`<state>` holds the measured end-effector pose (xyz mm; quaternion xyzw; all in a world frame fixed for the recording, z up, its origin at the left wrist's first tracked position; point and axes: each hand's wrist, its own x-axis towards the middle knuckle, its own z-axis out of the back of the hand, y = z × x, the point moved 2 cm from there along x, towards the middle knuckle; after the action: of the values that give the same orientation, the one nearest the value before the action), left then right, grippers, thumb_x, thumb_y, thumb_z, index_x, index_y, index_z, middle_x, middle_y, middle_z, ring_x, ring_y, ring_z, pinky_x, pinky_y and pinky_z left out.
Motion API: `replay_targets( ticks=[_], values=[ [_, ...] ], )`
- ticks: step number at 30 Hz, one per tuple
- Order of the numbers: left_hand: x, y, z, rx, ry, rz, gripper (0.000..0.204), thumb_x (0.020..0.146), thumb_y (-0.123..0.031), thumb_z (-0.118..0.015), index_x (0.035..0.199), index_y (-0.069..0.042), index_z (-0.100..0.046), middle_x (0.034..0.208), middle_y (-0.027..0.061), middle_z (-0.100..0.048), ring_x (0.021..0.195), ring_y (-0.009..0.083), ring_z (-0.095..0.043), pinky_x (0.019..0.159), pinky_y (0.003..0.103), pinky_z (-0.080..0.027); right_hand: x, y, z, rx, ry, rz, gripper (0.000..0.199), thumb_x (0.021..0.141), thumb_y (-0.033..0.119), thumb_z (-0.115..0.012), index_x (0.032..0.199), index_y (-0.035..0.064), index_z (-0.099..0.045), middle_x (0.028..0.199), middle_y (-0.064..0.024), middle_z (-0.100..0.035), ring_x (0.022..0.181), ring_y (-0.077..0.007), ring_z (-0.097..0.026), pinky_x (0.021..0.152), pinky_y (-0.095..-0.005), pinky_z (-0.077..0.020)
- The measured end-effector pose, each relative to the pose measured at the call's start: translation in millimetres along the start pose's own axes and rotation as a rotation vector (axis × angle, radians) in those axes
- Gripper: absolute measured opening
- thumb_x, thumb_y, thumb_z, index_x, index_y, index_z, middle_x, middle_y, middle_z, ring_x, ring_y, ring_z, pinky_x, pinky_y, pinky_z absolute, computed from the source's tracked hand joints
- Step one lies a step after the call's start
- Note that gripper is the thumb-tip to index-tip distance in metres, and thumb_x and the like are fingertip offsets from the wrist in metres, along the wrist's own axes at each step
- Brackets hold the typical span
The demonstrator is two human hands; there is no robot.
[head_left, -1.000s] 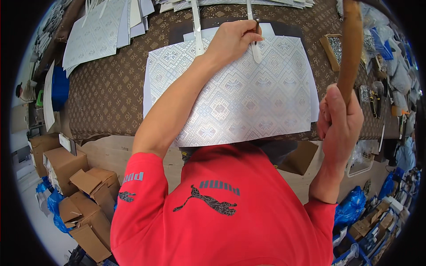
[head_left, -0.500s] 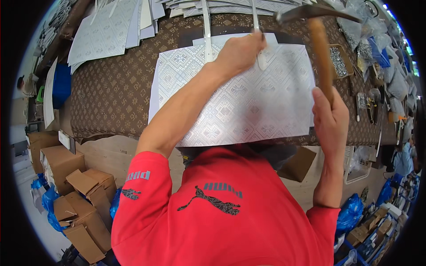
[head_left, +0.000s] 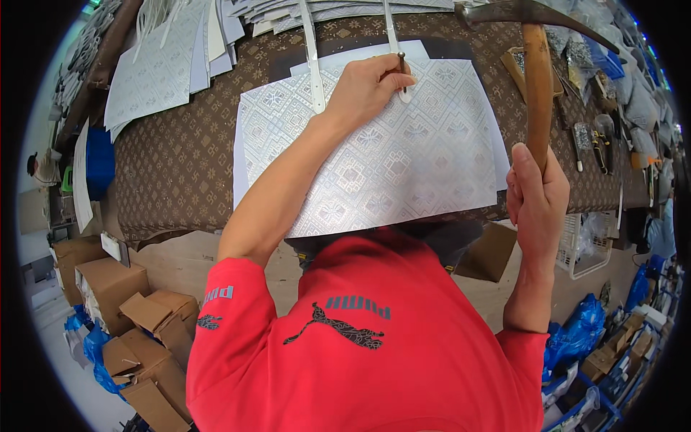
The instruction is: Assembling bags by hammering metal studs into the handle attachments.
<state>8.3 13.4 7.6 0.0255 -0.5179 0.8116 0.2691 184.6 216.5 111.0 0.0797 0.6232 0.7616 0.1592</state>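
Observation:
A silver-white patterned sheet [head_left: 403, 173] lies on the table, over other pale sheets. Two white straps reach onto it: the left strap [head_left: 314, 79] ends flat on its upper part, the right strap [head_left: 392, 29] ends under my left hand [head_left: 367, 85]. My left fingers are closed around a thin metal punch [head_left: 402, 65], held upright with its lower end at the right strap's tip. To the right, my right hand [head_left: 538, 180] grips a hammer [head_left: 538, 86] by its wooden handle, its dark metal head raised away from the punch.
A brown patterned cloth [head_left: 173, 165] covers the table. Stacked patterned sheets [head_left: 155, 79] lie far left, with more along the back. At right are a tray of small metal parts [head_left: 515, 65], pliers [head_left: 599, 151] and plastic bags. Cardboard boxes [head_left: 108, 288] stand on the floor at left.
The hammer has shifted rightward, away from the sheet. My left hand still holds the punch at the right strap's end. The whole view has shifted slightly.

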Motion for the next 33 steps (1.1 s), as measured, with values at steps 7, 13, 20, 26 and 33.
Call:
replay_targets(
  ticks=[7,13,20,26,33],
  values=[
    [1.2,0.2,-0.1,0.059,0.028,-0.054,0.014,0.094,-0.013,-0.067,0.097,-0.001,-0.072,0.077,0.0087,-0.07,0.067,0.0144,-0.061,0.064,0.029,-0.048,-3.8,8.6,-4.6,-0.034,-0.026,0.028,0.024,0.104,0.026,-0.057,0.088,0.0089,-0.052,0.063,0.0065,-0.043,0.043,0.0008,-0.032,0.037,-0.018,-0.0231],
    [2.1,-2.5,-0.9,0.121,0.025,-0.174,0.017,0.092,-0.018,-0.069,0.093,-0.001,-0.069,0.081,0.0133,-0.069,0.072,0.0278,-0.065,0.068,0.036,-0.051,-2.3,56.4,26.2,-0.236,0.079,0.772,0.025,0.103,0.023,-0.055,0.085,0.0064,-0.055,0.063,0.0042,-0.043,0.043,-0.0048,-0.036,0.039,-0.019,-0.0257],
    [-5.5,2.2,-8.9,0.248,-0.036,-0.318,0.023,0.093,-0.022,-0.068,0.092,0.0,-0.062,0.082,0.0152,-0.068,0.073,0.0316,-0.067,0.066,0.039,-0.053,8.9,1.6,-9.3,-0.494,0.08,0.342,0.029,0.103,0.02,-0.056,0.077,0.0097,-0.048,0.061,0.005,-0.039,0.046,-0.0042,-0.034,0.04,-0.022,-0.0253],
    [8.0,-3.0,11.5,-0.81,-0.333,0.284,0.02,0.099,-0.018,-0.063,0.096,0.0,-0.055,0.08,0.0109,-0.068,0.07,0.0216,-0.069,0.062,0.033,-0.053,-1.9,2.9,11.5,-0.037,-0.041,0.053,0.028,0.104,0.028,-0.058,0.082,0.0132,-0.047,0.062,0.0064,-0.039,0.046,-0.0015,-0.032,0.038,-0.0213,-0.0226],
    [-80.7,-45.0,69.6,0.189,-0.066,0.103,0.032,0.094,-0.01,-0.062,0.125,-0.009,-0.061,0.089,0.0111,-0.066,0.068,0.0198,-0.066,0.06,0.035,-0.053,13.9,-47.9,55.3,0.113,-0.279,-0.083,0.029,0.103,0.032,-0.059,0.084,0.014,-0.047,0.063,0.0076,-0.037,0.045,-0.0011,-0.031,0.038,-0.0208,-0.021]
  ],
)
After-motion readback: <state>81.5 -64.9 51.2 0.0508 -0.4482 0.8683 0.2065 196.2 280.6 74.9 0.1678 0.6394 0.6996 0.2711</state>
